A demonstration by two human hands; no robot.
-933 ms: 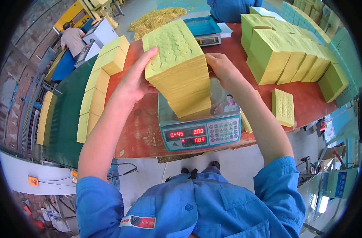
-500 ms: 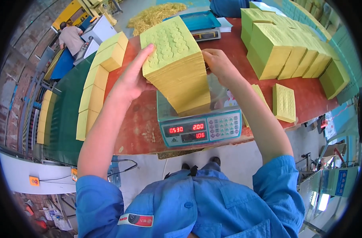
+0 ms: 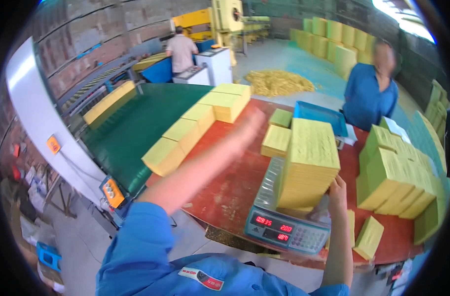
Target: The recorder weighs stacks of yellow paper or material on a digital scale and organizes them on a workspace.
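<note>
A tall stack of yellow paper sheets, rough-cut at the sides and patterned on top, stands on a digital scale with a lit red display. My right hand has its fingers bent against the stack's lower right edge; the thumb is hidden. My left hand, smeared by motion, reaches out over the red table. It is nearest to the row of yellow paper stacks by the green belt and a smaller yellow stack behind the scale; its fingers are too blurred to read.
More yellow stacks are grouped at the right, with a loose yellow bundle in front. A blue tray lies at the back. Left is a green conveyor belt. One person in blue faces the table; another works at machines.
The stack, earlier tilted between both hands over the scale, now stands upright on it. My left hand has left it and moved leftward. The view has swung left, and the scale's display reads differently.
</note>
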